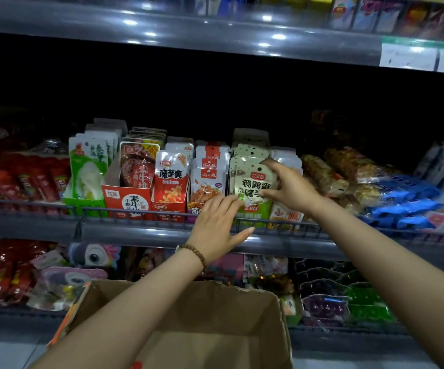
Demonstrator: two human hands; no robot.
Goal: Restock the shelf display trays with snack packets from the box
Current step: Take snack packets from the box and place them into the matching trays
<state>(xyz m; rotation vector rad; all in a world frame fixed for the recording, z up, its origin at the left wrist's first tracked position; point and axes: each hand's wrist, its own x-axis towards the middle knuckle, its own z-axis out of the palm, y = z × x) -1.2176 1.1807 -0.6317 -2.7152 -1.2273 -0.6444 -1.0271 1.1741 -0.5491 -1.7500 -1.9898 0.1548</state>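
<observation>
A pale green snack packet (250, 186) with dark characters stands at the front of a green display tray (254, 212) on the middle shelf. My right hand (288, 186) grips the packet's right side, thumb and fingers pinching its top and bottom corners. My left hand (219, 225) reaches in below, its fingertips touching the packet's lower left corner, thumb spread over the shelf rail. More packets of the same kind stand behind it in the tray. The open cardboard box (186, 320) sits low in front of me; its visible inside looks bare.
Neighbouring trays hold red packets (170, 179), brown-red packets (138, 169) and green-white packets (88, 169). A wire rail (135, 211) runs along the shelf front. Loose bagged snacks (348, 171) and blue packs (404, 198) lie to the right. Shelves above and below are stocked.
</observation>
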